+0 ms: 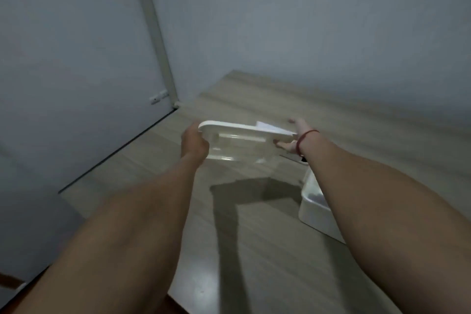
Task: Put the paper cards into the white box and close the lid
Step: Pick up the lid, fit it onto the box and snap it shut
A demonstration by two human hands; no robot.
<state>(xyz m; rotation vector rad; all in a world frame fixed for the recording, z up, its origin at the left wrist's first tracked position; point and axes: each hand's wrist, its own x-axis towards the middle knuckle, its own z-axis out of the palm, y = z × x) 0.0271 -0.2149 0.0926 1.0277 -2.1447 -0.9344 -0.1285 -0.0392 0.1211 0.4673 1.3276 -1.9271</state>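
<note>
White rigid plastic lid: held above the pale wood desk, left hand gripping one end, right hand apparently the other. Light, stiff; best held by the edges. White box: right desk edge.

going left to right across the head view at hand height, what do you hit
left hand → white lid → right hand, with the red string at its wrist
</note>
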